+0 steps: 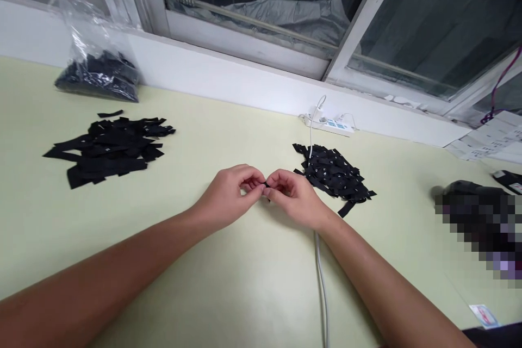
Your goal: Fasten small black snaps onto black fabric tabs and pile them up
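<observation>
My left hand (234, 193) and my right hand (296, 196) meet over the middle of the table, fingertips pinched together. Between them is a small piece of black fabric strip (267, 185), mostly hidden by the fingers. Just beyond my right hand lies a pile of black strips with small white marks (332, 171). Off to the left, farther from my left hand, spreads another pile of black fabric strips (116, 147). One single strip (110, 114) lies apart behind that left pile.
A clear plastic bag (100, 73) of black pieces leans on the wall at back left. A white power strip (330, 124) stands by the wall, and its cable (320, 272) runs under my right arm. White boxes (489, 136) and a blurred-out dark shape (481, 223) are at right.
</observation>
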A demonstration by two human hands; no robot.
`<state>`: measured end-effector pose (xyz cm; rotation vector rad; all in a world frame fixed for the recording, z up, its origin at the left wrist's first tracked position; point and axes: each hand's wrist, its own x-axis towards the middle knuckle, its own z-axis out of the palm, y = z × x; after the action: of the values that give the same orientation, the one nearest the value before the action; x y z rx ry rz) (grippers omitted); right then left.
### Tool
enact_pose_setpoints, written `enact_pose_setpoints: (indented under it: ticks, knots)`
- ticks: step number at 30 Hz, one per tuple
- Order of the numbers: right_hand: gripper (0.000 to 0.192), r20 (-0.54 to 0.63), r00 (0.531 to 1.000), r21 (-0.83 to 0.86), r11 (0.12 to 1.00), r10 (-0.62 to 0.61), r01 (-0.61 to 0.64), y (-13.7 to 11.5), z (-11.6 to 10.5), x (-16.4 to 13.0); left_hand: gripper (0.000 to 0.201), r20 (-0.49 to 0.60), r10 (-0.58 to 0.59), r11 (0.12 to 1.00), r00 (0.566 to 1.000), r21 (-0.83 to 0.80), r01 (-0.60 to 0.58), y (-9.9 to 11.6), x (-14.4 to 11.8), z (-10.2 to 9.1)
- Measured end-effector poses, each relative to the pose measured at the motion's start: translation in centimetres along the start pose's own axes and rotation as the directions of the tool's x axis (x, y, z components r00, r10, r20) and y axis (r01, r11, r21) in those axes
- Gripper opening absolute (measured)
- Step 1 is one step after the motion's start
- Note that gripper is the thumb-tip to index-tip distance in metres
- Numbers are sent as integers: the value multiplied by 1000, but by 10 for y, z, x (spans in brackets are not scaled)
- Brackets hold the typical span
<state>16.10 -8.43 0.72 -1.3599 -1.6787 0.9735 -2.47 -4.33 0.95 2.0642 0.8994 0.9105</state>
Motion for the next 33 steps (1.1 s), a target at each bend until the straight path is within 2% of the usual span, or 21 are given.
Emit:
enact_pose_setpoints:
  ticks: [5, 8, 13, 18, 25, 33]
  knots:
    - [30, 35, 999, 46, 999, 13, -15, -1, -1, 1, 13, -41, 65, 998, 997, 11, -65, -1, 0, -2]
    - [29, 29, 1000, 62, 998, 4, -6, -4, -1, 1, 16, -47, 77, 997, 996, -7, -78, -2, 1, -2]
    - [24, -13, 1000, -29, 999, 11, -12, -7, -1, 0, 21, -66, 88, 996, 994, -8, -89, -2, 0, -1]
    - [23, 18, 1000, -55, 998, -4, 5, -12, 5, -4, 24, -80, 157, 978, 984, 150, -144, -5, 0, -2]
    - [25, 6, 1000, -43, 999, 4, -4, -22, 19, -8, 26, -62, 277, 906, 959, 349, -239, -10, 0, -2]
    - [25, -7, 999, 5, 999, 38, -38, -20, 22, -6, 27, -47, 220, 926, 974, 323, -194, -3, 0, -1]
